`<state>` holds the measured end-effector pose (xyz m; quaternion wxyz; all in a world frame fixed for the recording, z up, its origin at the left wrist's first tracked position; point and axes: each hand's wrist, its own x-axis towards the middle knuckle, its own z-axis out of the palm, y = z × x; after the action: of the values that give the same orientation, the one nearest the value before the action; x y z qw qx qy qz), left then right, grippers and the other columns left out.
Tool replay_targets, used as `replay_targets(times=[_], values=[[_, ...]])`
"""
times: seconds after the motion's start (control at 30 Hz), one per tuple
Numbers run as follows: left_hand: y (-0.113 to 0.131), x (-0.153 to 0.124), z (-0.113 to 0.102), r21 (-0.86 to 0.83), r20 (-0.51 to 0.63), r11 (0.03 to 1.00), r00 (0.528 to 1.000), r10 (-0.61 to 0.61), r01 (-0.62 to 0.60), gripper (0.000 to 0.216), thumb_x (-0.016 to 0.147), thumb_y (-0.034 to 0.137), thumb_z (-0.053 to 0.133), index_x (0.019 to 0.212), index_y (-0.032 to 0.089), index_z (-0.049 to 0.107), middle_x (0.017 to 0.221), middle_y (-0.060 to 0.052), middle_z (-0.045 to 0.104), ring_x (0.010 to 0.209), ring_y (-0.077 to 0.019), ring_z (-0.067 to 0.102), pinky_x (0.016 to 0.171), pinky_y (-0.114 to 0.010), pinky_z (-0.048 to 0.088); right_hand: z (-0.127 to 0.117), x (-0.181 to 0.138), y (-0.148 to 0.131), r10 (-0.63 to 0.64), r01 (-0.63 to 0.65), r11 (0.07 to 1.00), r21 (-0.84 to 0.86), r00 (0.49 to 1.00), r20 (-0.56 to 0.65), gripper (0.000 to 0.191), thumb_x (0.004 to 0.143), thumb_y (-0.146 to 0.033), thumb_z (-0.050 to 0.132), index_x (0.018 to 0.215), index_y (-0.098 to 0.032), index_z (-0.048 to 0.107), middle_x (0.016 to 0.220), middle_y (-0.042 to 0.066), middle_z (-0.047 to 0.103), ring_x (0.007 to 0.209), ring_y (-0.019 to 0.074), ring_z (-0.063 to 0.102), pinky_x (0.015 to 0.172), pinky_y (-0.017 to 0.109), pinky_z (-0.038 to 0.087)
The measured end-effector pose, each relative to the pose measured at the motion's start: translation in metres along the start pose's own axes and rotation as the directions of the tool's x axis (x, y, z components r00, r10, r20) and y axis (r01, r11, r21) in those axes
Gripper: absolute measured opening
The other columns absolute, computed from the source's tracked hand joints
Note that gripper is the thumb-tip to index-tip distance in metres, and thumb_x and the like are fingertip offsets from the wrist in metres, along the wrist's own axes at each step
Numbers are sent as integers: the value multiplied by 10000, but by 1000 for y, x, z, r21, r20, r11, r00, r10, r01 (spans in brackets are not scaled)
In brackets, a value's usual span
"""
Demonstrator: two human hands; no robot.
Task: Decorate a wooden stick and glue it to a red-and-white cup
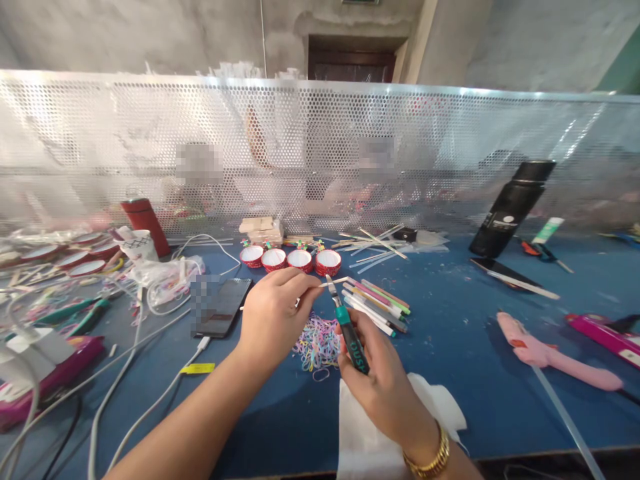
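Note:
My left hand (pixel 277 310) pinches a thin white stick (pixel 341 281) between thumb and fingers, above the middle of the table. My right hand (pixel 373 363) is wrapped round what look like pliers (pixel 350 330), with a black and teal handle and a narrow metal head. The metal head meets the stick just right of my left fingertips; I cannot make out whether its jaws are closed. Beneath the hands lies a heap of small pastel elastic bands (pixel 317 343). Several marker pens (pixel 377 303) lie just beyond my right hand.
Red-and-white paper cups (pixel 327 262) stand in a row ahead, near loose thin sticks (pixel 383 241). A phone (pixel 225 307) and white cables (pixel 135 353) lie left. Rightward are a black bottle (pixel 513 210) and a pink glue gun (pixel 555 357). A perforated metal screen (pixel 300 153) runs behind.

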<state>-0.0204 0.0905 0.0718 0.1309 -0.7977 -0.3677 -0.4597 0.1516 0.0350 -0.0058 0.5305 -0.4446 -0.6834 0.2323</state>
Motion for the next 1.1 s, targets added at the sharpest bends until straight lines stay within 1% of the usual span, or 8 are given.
replay_targets(times=[0.1,0.2,0.33,0.57,0.63,0.77,0.93,1.1], values=[[0,0,-1,-5,8,1000,1000,15,-15,131,937,215,615,854,193,715,804,-17,730,757,-158,666,684,-280,500,-1,-1,1,-20,20,999,-34,1000,9,588,854,-202,568,1429,-233,445,1248,126,631,1177,286,613,1018,454,527],[0,0,-1,-2,-3,999,999,38,-38,143,950,210,594,883,187,719,815,-23,736,756,-160,671,696,-290,509,-1,-2,3,-64,64,994,-87,998,-3,633,860,-214,550,1468,-246,378,1402,133,542,1305,299,540,1095,482,470],[-2,0,0,-14,-7,999,999,48,-48,160,958,216,583,898,180,727,817,-28,742,751,-159,674,694,-290,514,-1,-3,5,-69,68,992,-106,998,-5,642,864,-216,547,1477,-258,358,1504,120,459,1401,301,453,1141,484,427],[-3,1,-1,-19,5,999,999,38,-38,148,947,209,600,880,186,730,820,-21,745,751,-152,672,700,-281,507,1,-3,8,3,-3,1000,2,1000,21,632,871,-211,554,1472,-260,365,1449,127,513,1316,290,538,1098,483,474],[-2,1,0,-13,7,999,999,36,-36,151,950,212,596,876,184,725,824,-21,743,759,-153,670,709,-284,505,2,-4,11,4,-4,1000,5,1000,7,630,872,-220,558,1472,-260,368,1455,133,509,1336,301,521,1092,495,478],[-2,1,0,4,29,1000,999,20,-20,151,954,232,595,876,188,716,830,-21,739,761,-154,666,698,-282,492,4,-6,15,10,-10,1000,-13,1000,-20,640,868,-233,569,1474,-255,364,1492,146,472,1386,323,470,1106,526,460],[-3,0,1,-3,34,1000,999,17,-17,99,933,244,632,911,201,719,842,-20,739,768,-153,672,680,-273,494,3,-4,11,21,-22,997,-69,1000,-14,590,841,-209,559,1417,-242,437,1408,148,546,1316,331,529,1100,552,453],[-3,0,0,-28,8,999,1000,28,-28,99,930,214,628,885,196,715,835,-20,737,777,-158,676,707,-292,518,1,-3,7,-18,17,994,-111,1000,-12,589,853,-221,553,1422,-251,408,1416,137,540,1323,309,530,1088,501,476]])
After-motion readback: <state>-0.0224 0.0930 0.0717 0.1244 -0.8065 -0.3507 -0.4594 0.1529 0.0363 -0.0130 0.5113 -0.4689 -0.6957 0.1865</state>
